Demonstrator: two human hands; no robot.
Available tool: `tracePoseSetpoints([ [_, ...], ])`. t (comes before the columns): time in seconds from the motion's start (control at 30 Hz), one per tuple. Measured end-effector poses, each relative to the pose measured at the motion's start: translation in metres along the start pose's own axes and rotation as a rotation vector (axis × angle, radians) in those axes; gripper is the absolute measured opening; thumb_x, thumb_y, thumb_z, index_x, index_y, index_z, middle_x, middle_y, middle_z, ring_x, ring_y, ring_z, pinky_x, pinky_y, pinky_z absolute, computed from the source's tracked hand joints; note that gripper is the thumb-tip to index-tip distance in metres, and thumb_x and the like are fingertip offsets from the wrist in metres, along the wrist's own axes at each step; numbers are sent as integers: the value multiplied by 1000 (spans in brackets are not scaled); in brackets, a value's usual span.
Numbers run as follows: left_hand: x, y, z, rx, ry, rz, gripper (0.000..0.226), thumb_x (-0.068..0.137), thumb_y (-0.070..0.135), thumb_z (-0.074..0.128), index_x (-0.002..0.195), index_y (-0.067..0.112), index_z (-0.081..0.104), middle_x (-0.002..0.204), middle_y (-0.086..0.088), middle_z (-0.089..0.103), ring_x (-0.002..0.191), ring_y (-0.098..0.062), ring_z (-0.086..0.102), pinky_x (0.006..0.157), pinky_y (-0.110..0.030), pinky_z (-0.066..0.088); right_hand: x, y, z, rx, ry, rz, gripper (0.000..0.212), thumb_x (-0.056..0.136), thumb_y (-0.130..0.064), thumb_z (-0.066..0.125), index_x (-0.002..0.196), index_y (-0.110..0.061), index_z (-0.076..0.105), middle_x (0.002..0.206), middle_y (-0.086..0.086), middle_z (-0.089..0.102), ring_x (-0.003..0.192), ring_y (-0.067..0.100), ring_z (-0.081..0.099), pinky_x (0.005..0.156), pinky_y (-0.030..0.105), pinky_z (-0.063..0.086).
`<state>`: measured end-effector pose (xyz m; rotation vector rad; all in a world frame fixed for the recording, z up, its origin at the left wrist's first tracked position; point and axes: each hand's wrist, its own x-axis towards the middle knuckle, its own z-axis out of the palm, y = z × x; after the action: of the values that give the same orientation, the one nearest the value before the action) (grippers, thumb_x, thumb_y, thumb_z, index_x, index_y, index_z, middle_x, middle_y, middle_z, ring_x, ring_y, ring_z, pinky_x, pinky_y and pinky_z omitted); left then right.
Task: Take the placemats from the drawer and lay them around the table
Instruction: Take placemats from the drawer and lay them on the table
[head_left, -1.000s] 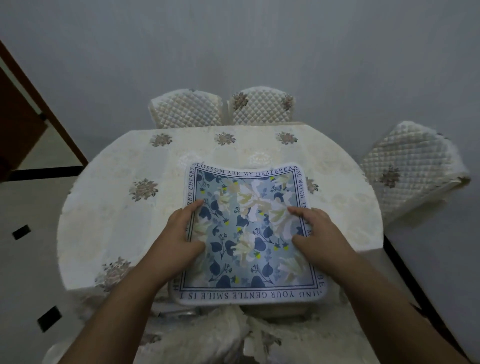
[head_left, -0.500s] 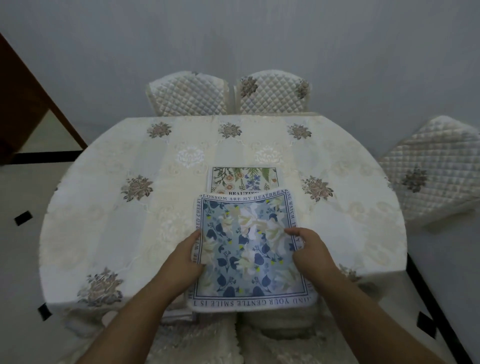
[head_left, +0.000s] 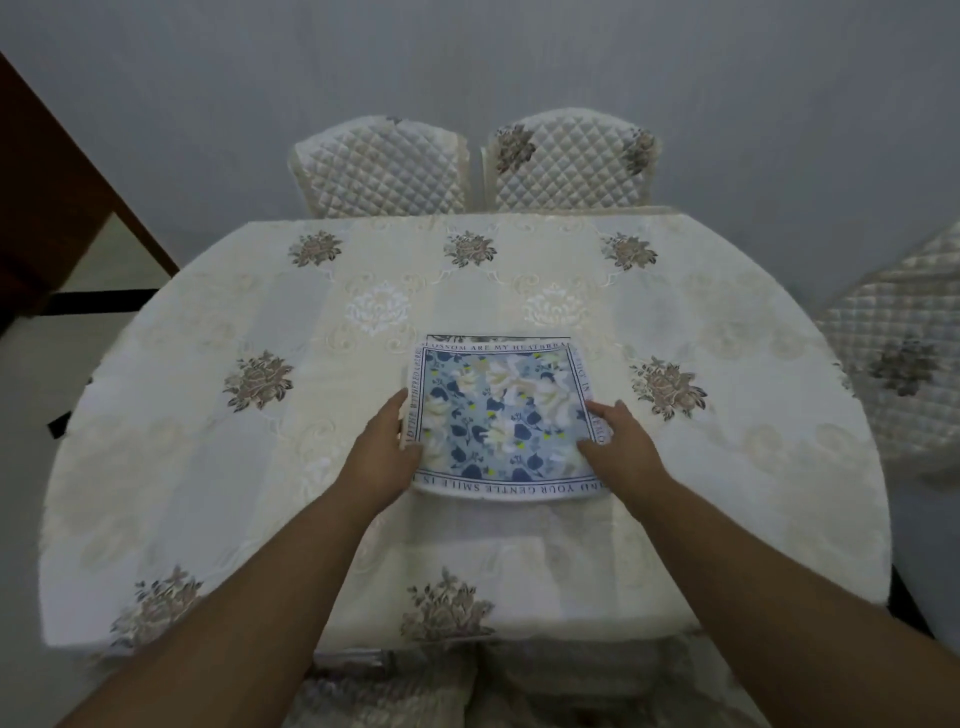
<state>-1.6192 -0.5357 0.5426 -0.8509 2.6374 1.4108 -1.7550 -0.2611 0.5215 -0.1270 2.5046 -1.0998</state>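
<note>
Cream tablecloth (head_left: 322, 415) with a woven sheen covers the rounded table filling the middle of the frame, dotted with embroidered grey-brown flower sprays and paler damask medallions. Behind it, at upper centre, stand two chairs side by side, the left chair (head_left: 382, 169) and the right chair (head_left: 569, 161), both in quilted diamond-stitched covers; a third quilted chair (head_left: 898, 353) shows at the right edge. A plain grey wall fills the top, and a dark wooden panel (head_left: 47, 208) slants down the upper left. Slightly above centre lies the placemat stack (head_left: 501, 421), square with rounded corners, its top mat printed in blue and white blossoms inside a lettered border. The left hand (head_left: 387, 454) grips the stack's left edge, thumb on top and fingers curled beneath. The right hand (head_left: 621, 447) clamps the right edge likewise, thumb pressed on the print.
</note>
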Motion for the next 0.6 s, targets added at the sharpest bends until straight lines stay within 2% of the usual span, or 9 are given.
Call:
tracePoseSetpoints([
  [0.1, 7, -28, 19, 142, -174, -2, 107, 77, 48, 85, 160, 28, 21, 164, -1, 26, 152, -22, 22, 119, -39, 26, -4, 52, 27, -96, -202, 85, 97, 78, -50, 81, 157, -31, 29, 168, 11, 0, 155, 25, 5, 122, 39, 14],
  [0.17, 6, -55, 34, 229, -291, -61, 130, 61, 69, 86, 162, 37, 9, 170, 0, 3, 156, -24, 5, 122, -46, 18, -13, 86, 44, -149, -180, -42, 108, 69, -59, 83, 156, -41, 23, 168, 4, 4, 155, 23, -1, 123, 41, 8],
  [0.2, 5, -70, 41, 299, -280, -69, 133, 59, 71, 85, 161, 40, 6, 170, -1, -2, 156, -27, 4, 123, -48, 18, -17, 98, 49, -171, -152, -115, 108, 65, -62, 83, 154, -46, 22, 167, -1, 9, 155, 23, 1, 123, 42, 9],
  [0.27, 3, -92, 50, 334, -147, 6, 119, 65, 67, 82, 159, 46, 12, 170, -2, 9, 154, -27, 15, 122, -50, 24, -17, 114, 54, -150, -85, -194, 101, 65, -67, 78, 151, -48, 28, 161, -6, 26, 151, 24, 20, 123, 46, 20],
  [0.33, 3, -99, 53, 225, -19, 115, 99, 72, 53, 79, 154, 46, 23, 160, 6, 34, 146, -10, 30, 118, -48, 35, -15, 116, 52, 5, -5, -219, 85, 71, -71, 72, 146, -49, 37, 147, -7, 48, 137, 21, 46, 113, 49, 40],
  [0.4, 4, -94, 56, 69, 63, 119, 94, 75, 45, 81, 153, 42, 29, 148, 17, 47, 131, 3, 44, 111, -38, 44, -17, 103, 50, 122, 56, -230, 76, 75, -59, 77, 139, -61, 36, 134, -19, 56, 126, 9, 56, 104, 33, 48],
  [0.47, 9, -86, 54, 18, 67, 6, 107, 68, 55, 86, 157, 37, 30, 147, 14, 54, 129, -7, 54, 107, -40, 48, -17, 98, 55, 146, 109, -194, 87, 78, -33, 84, 139, -63, 30, 127, -27, 55, 118, -6, 57, 97, 18, 48],
  [0.53, 19, -87, 52, 29, 58, -59, 98, 57, 59, 89, 143, 40, 46, 130, 15, 66, 116, -12, 65, 97, -46, 56, -13, 101, 62, 133, 113, -158, 88, 76, -29, 86, 144, -53, 35, 124, -21, 61, 116, -3, 60, 97, 25, 52],
  [0.6, 28, -87, 51, 30, 39, -97, 79, 49, 52, 91, 121, 39, 61, 109, 16, 72, 101, -10, 69, 87, -46, 60, -7, 101, 66, 129, 99, -109, 87, 69, -45, 86, 145, -38, 46, 122, -13, 67, 114, 8, 63, 95, 41, 55],
])
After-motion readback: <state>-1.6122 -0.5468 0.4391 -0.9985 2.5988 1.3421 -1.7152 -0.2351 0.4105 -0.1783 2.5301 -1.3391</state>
